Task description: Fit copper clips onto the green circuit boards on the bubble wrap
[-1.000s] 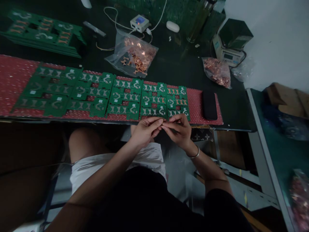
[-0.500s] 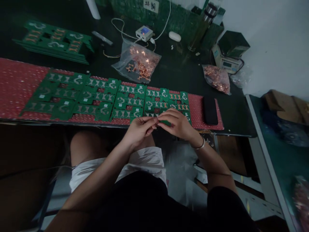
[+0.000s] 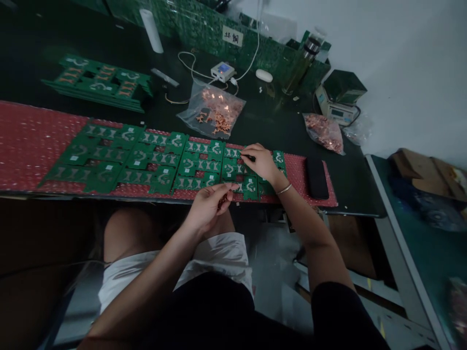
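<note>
The left hand (image 3: 209, 206) curls around small copper pieces (image 3: 222, 200). At its one o'clock, a flat green circuit board (image 3: 229, 169) with silvery patches lies beneath the right hand (image 3: 260, 162), whose fingers bend down; I cannot tell their grip.

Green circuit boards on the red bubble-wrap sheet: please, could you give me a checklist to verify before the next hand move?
1. Green printed circuit boards lying on the red bubble-wrap sheet: ok.
2. All boards fully visible: not ok; the bare right hand hides part of the two rightmost.
3. Right hand holding something: cannot tell, too small to see.
4. Contents of the bare left hand: cannot tell, dark and mostly hidden.
5. Small copper-coloured pieces present in the clear plastic bag: ok.
6. Black rounded rectangular object apart from the boards: ok.
</note>
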Demonstrator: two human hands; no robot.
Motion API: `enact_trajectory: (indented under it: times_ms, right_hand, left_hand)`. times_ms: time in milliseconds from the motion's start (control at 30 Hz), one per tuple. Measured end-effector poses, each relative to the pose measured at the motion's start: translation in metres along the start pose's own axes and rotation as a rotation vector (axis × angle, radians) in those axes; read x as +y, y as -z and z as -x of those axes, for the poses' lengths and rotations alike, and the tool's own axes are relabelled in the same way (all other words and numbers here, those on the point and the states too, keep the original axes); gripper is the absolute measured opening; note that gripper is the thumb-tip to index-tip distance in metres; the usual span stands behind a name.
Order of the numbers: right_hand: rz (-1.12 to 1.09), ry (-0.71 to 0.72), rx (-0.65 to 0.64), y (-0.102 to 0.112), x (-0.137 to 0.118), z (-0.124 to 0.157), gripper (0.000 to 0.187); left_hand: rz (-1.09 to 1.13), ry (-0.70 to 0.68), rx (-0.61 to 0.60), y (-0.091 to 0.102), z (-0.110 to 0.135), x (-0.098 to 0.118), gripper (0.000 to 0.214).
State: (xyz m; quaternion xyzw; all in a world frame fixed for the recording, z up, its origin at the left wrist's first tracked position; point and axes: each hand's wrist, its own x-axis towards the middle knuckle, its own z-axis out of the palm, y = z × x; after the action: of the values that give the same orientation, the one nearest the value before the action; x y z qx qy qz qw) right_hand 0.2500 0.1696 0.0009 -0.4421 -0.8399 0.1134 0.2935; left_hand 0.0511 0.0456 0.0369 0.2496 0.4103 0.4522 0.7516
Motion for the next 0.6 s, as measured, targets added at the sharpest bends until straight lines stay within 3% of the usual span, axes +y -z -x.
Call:
enact_trajectory:
  times_ms: [300,600]
  right_hand:
    - [0.04,0.056,-0.054,0.0002,-0.0011,-0.0028,0.02]
    - [0.07,0.073,-0.14,0.0057,-0.002,-0.0074,0.014]
  left_hand:
    - [0.042,-0.003,0.042,-0.0001,-0.0031,0.0013,0.036]
    - [0.051,0.002,0.049,0.0005,-0.0038,0.0005,0.035]
